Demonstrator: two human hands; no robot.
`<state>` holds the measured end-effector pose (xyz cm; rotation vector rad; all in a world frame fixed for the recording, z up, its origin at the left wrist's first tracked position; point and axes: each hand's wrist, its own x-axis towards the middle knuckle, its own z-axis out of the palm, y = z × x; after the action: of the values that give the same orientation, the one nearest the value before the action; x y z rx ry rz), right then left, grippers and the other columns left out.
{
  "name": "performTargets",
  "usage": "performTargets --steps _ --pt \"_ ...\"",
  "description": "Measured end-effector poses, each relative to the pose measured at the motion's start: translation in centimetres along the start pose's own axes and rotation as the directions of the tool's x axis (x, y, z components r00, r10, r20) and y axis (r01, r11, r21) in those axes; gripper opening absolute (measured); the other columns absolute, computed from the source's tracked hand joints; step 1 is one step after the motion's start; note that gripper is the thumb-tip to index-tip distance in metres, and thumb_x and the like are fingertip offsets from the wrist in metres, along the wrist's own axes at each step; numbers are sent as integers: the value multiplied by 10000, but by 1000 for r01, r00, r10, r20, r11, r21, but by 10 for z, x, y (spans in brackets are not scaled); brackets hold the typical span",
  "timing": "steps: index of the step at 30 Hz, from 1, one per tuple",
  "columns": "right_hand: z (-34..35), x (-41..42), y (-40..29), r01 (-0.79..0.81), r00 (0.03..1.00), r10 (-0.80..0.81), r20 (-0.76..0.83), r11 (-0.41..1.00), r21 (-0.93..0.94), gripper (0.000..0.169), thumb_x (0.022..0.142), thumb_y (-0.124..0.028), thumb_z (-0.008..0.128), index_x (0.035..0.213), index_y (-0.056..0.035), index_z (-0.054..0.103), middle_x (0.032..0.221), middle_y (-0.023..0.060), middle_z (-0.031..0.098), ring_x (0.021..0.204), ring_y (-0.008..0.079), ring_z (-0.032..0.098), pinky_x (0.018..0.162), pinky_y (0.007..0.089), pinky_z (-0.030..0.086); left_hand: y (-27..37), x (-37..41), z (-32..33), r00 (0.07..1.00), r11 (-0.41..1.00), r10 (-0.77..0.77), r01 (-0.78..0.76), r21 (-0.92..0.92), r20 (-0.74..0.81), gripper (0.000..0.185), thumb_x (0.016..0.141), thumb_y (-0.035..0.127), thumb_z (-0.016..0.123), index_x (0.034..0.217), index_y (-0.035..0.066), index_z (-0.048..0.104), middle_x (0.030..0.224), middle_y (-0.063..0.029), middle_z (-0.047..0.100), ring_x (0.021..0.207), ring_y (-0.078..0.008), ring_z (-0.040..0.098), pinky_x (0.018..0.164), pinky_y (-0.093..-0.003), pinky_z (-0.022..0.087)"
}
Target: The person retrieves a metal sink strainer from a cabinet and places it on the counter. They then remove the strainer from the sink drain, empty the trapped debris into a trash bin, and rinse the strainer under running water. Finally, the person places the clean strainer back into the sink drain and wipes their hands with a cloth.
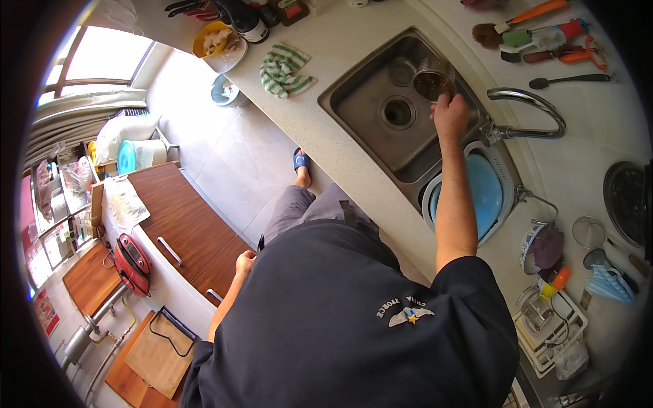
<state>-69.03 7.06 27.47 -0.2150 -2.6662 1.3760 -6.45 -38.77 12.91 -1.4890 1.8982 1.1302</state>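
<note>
Over the stainless steel sink [365, 122], my right hand [450, 116] grips the rim of a perforated metal cylinder [434, 80]. It is tilted with its mouth towards me, and brownish residue shows inside. The round drain [398, 112] lies just left of it. Below my right forearm, a pale blue basin [477, 188] sits in a grey-white tub in the second bowl. The curved chrome faucet [535, 115] stands right of my hand. My left hand [246, 262] hangs by my side with its fingers curled; whether it holds anything is hidden.
A green-striped cloth [285, 69] lies on the counter [352, 168]. Beyond it stand a yellow bowl [217, 41] and dark bottles [247, 25]. Brushes and peelers [551, 41] hang on the right wall, above a dish rack [553, 326]. Behind my left hand is a brown cabinet [189, 219].
</note>
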Motion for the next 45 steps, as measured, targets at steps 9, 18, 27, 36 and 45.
performTargets --steps 9,18,27,36,45 --pt "73 -23 150 -330 868 399 295 908 -258 348 982 -177 518 741 52 622 572 143 650 435 234 638 430 359 516 18 2 9 994 986 106 -110 127 41 234 859 206 753 965 0 721 833 -105 737 765 -189 680 734 -341 546" --pt "7 9 46 -105 987 103 127 994 7 285 938 -148 527 750 61 576 598 162 663 438 226 634 430 363 513 -18 9 35 996 975 43 -60 215 84 225 851 201 762 987 25 731 875 -95 752 797 -185 695 750 -344 550" --pt "23 -8 58 -101 985 99 138 995 1 319 965 -199 551 779 57 588 635 164 682 442 220 625 418 366 481 30 -15 38 999 971 -4 -7 241 46 247 839 235 748 960 20 740 849 -118 751 803 -208 706 759 -363 555" --pt "47 -36 141 -366 881 374 289 927 -85 264 941 -166 533 800 48 594 638 151 677 434 212 615 369 340 465 74 -59 34 996 963 -84 74 258 26 239 847 222 734 992 32 743 917 -125 756 865 -212 714 802 -366 560" --pt "16 7 39 -229 956 205 208 968 101 253 931 -159 545 801 56 576 625 158 675 439 204 621 405 357 500 -45 41 32 996 996 39 -32 -84 84 282 822 234 762 987 8 730 872 -114 756 799 -198 705 743 -353 551"
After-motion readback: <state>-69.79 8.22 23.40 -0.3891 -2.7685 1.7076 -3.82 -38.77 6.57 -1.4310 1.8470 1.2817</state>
